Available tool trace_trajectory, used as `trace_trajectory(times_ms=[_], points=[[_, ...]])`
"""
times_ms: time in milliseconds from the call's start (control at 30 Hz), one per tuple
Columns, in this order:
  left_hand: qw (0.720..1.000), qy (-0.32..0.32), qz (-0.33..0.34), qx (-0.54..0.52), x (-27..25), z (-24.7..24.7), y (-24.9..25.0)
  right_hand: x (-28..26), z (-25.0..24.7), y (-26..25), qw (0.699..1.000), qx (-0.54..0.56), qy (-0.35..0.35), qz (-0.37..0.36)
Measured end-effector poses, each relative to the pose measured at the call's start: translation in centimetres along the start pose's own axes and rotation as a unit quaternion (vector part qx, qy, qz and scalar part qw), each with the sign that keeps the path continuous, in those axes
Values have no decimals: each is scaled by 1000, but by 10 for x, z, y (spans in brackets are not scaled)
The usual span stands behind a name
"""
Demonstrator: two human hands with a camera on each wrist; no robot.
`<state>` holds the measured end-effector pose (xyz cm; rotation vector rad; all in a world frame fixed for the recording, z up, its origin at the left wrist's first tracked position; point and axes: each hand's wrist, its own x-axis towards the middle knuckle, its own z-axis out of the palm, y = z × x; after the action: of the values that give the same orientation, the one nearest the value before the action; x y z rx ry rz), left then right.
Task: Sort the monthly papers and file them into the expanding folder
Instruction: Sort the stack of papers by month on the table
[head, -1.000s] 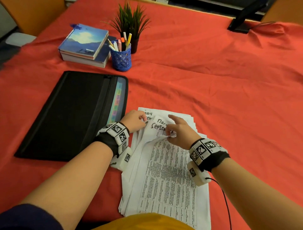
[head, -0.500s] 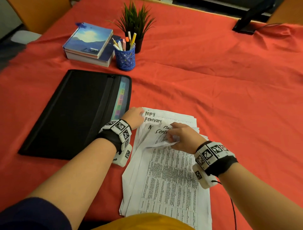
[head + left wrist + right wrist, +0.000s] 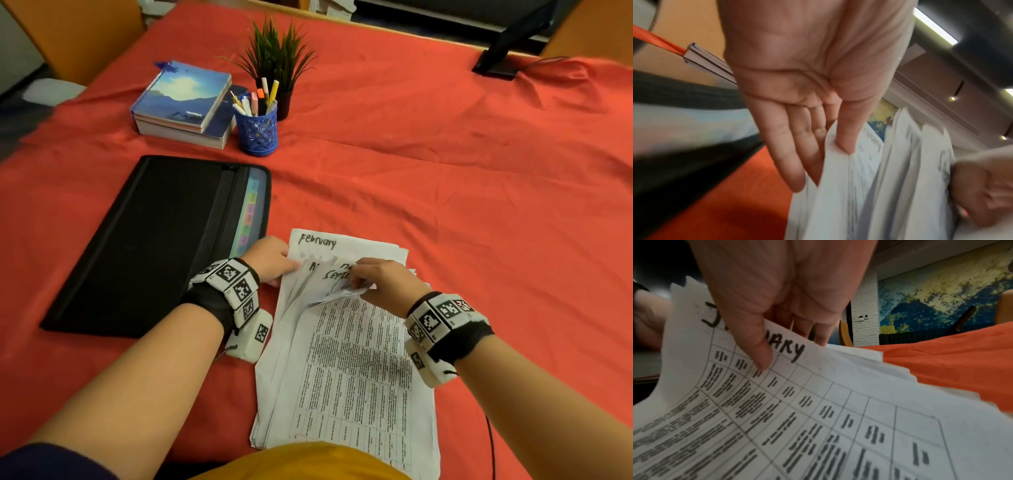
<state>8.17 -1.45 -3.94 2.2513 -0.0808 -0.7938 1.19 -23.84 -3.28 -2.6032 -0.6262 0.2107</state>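
Observation:
A stack of white printed papers lies on the red cloth in front of me, fanned at its far end. A sheet headed "February" shows at the back. My left hand pinches the stack's far left edge, thumb on top and fingers beneath. My right hand holds up the top end of a table sheet headed January, with the thumb on its face and the fingers behind. The black expanding folder lies flat to the left, coloured tabs along its right side.
Behind the folder sit a pile of books, a blue pen cup and a small potted plant. A black stand is at the far right edge. Red cloth covers the table.
The sheet marked May no longer shows at the far end; February is now the farthest one visible. My right hand has curled the top sheets further up and back.

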Motion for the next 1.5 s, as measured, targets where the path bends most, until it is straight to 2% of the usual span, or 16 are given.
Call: trace_trajectory(times_ms=[100, 167, 267, 400, 567, 633, 700, 767, 867, 1000, 1133, 1267, 1367, 1433, 1500], points=[[995, 90, 43, -16, -6, -21, 0, 11, -8, 3, 999, -29, -38, 1], [981, 173, 60, -63, -12, -35, -1, 18, -9, 6, 997, -48, -59, 12], [936, 304, 114, -140, -27, -55, 0, 29, -4, 10, 992, -71, -92, 43], [868, 425, 182, -179, -50, -82, 5, 33, 2, 10, 991, -71, -90, 74], [824, 486, 207, -204, -77, -133, 8, 22, -14, -2, 992, -40, -21, 120], [803, 506, 222, -225, -90, -151, 12, 8, -34, -13, 991, -24, -27, 128], [793, 534, 221, -195, -96, -167, 14, -12, -59, -26, 991, -2, -55, 125], [804, 521, 220, -187, -95, -174, 13, -33, -89, -41, 988, 27, -86, 126], [850, 455, 189, -188, -77, -158, 12, -58, -135, -71, 974, 123, -109, 154], [888, 375, 191, -186, -53, -110, 14, -69, -185, -100, 952, 212, -119, 186], [928, 275, 171, -183, -37, -55, 18, -51, -206, -107, 955, 205, -94, 193], [967, 156, 171, -110, -33, -6, 22, -19, -180, -92, 942, 182, -150, 238], [975, 55, 164, -140, -32, 23, 9, 1, -126, -70, 953, 28, -175, 245], [978, 32, 147, -143, -31, 34, 0, 9, -87, -58, 956, -49, -164, 238], [976, 31, 126, -175, -31, 40, -5, 12, -60, -48, 956, -60, -132, 256]])
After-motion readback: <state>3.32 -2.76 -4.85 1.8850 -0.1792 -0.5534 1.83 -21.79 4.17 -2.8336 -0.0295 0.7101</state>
